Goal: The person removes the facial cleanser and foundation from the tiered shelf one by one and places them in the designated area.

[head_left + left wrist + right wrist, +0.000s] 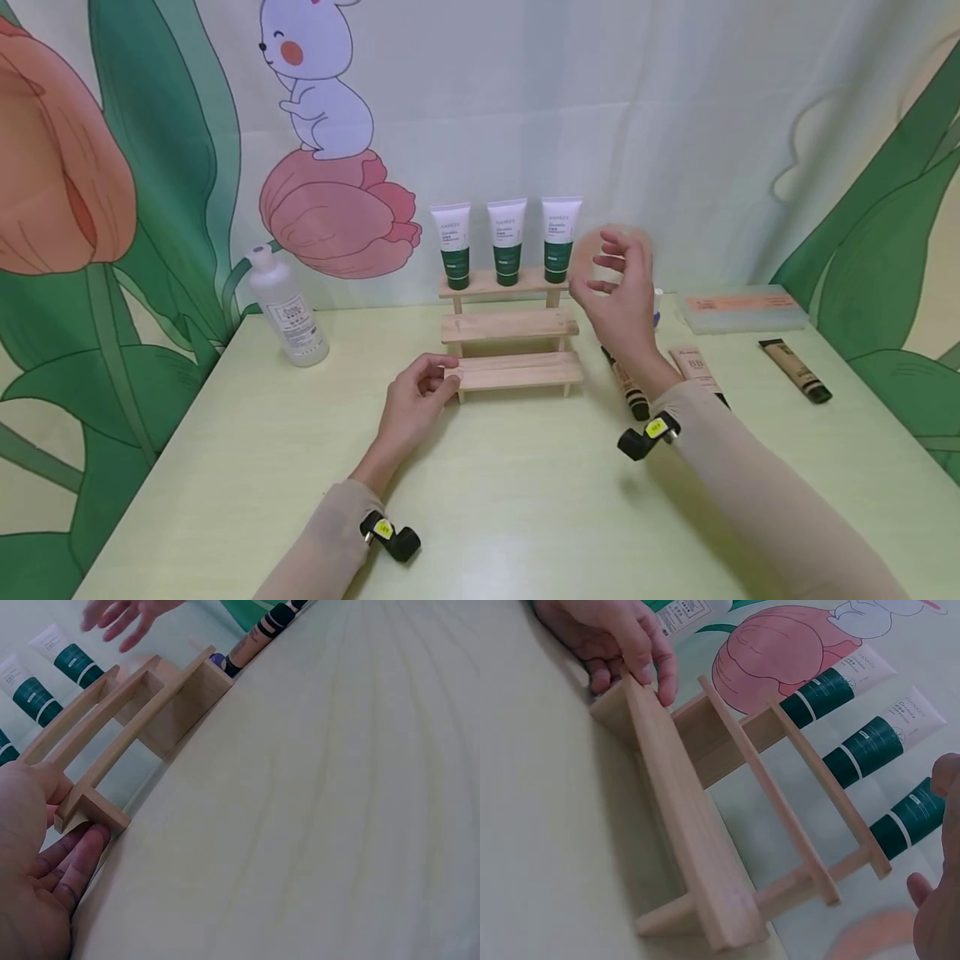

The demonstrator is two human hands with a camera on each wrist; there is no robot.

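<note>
Wooden rack [510,327] sits on counter [487,492] w/ 3 green/white tubes [507,242] upright on top tier [480,287]. L hand [414,398] pinches L end of bottom tier [517,372]. R hand [621,298] half-spread, fingers loosely bent, nr R-most tube [558,242].

"BB" on pink tube [695,365]; sm. print on grn/wht tubes [507,246] unclear.

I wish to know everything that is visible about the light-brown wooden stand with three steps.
The light-brown wooden three-step stand has three narrow planks rising in steps toward the back, joined by wooden side supports. It looks like plain wood, with grain showing. It stands upright on the pale yellow-green table. Three white-and-green squeeze tubes stand in a row on the top plank. The left hand grips the left end of the lowest plank.
</note>
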